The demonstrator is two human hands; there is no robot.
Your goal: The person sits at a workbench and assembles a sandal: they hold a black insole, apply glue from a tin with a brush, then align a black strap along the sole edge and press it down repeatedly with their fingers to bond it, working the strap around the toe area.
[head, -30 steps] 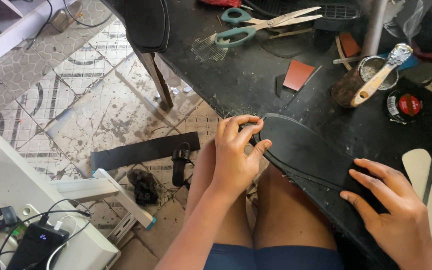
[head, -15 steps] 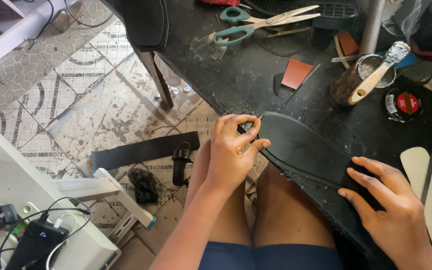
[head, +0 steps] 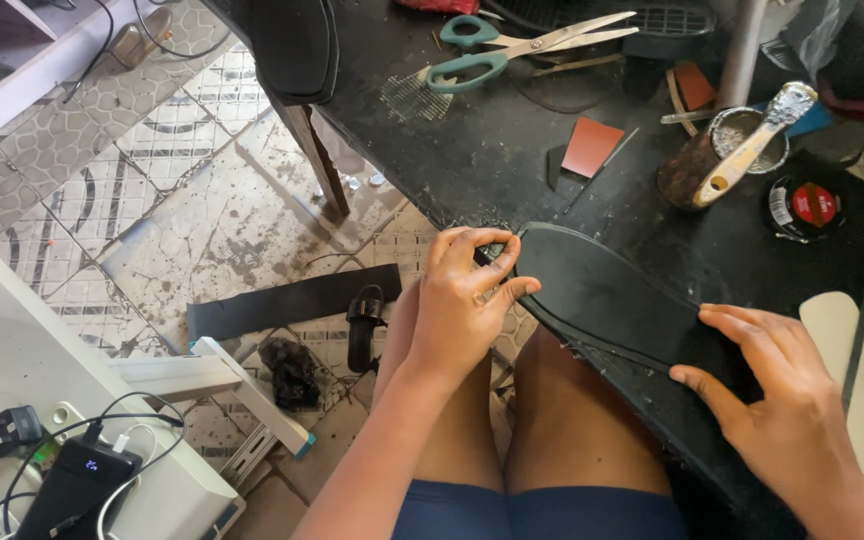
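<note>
under the right hand (head: 787, 415), black sole (head: 612, 300) partly hidden.

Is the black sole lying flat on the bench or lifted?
Flat. The black sole lies on the bench; the right hand presses its heel end, the left hand pinches its toe edge.

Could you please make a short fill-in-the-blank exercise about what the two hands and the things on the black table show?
1. The left hand pinches the rounded end of a black ____.
2. The right hand lies ____ on the shoe sole.
3. The scissors on the black table have ____ handles.
4. A black strip lies on the tiled ____.

Missing words: shoe sole; flat; green; floor
</note>
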